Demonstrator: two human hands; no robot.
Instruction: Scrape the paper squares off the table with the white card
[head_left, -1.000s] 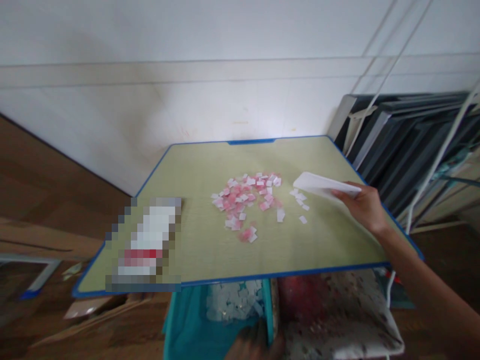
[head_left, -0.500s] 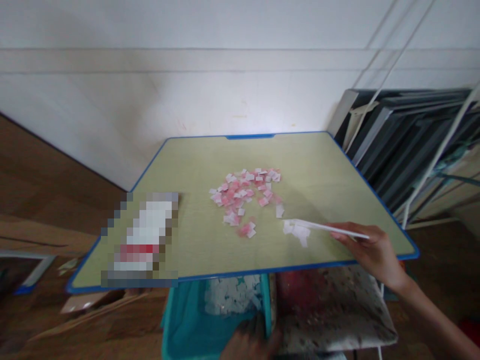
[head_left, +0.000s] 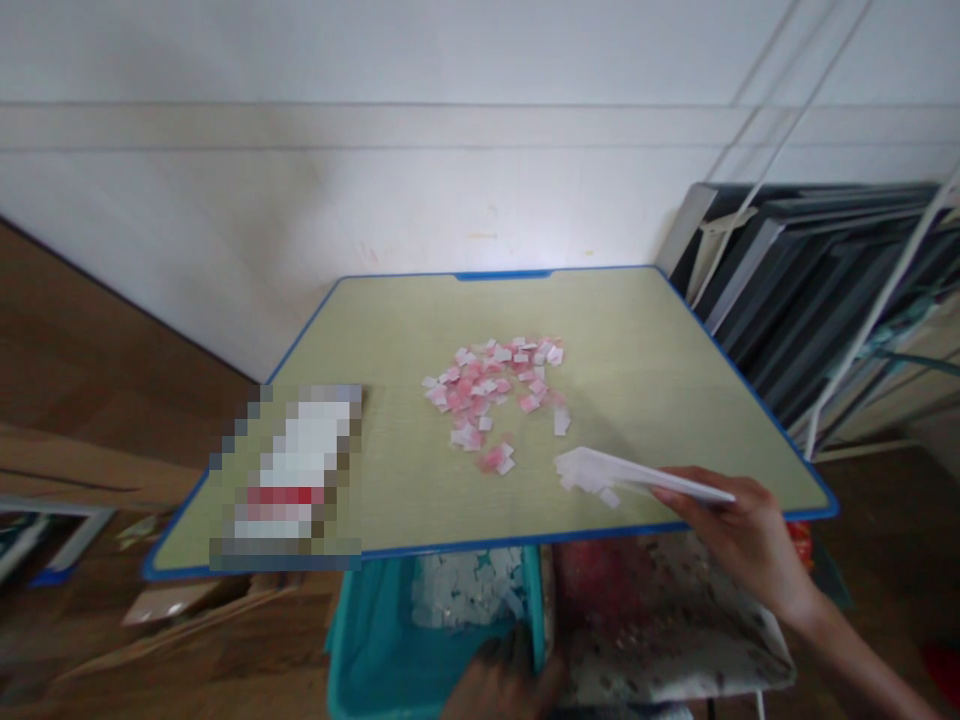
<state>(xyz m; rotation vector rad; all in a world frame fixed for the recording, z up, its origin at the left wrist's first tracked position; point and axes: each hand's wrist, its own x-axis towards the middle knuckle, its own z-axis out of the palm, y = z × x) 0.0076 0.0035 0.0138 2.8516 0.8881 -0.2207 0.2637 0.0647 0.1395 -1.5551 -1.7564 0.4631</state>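
My right hand (head_left: 750,545) is closed on the near end of a flat, stiff white strip (head_left: 637,476). The strip's far end rests on or just over a small cluster of white paper scraps (head_left: 583,482) near the front of the board. Left of it lies a loose pile of pink and white squares (head_left: 476,388). Below the board's edge, my left hand (head_left: 501,685) is closed over the right rim of a teal basin (head_left: 375,690), its fingers partly dark. Many white pieces (head_left: 461,590) lie in the basin.
The pale green board (head_left: 390,320) has a blue rim and stands against the white wall. A blurred-out box-like object (head_left: 300,470) lies on its left side. A stained cushion (head_left: 675,630) sits below, right of the basin. Dark panels (head_left: 817,260) lean at the right.
The white strip has tilted, so more of its broad face shows, and its far end sits slightly lower. The scraps under it have shifted. My left hand stays at the basin rim.
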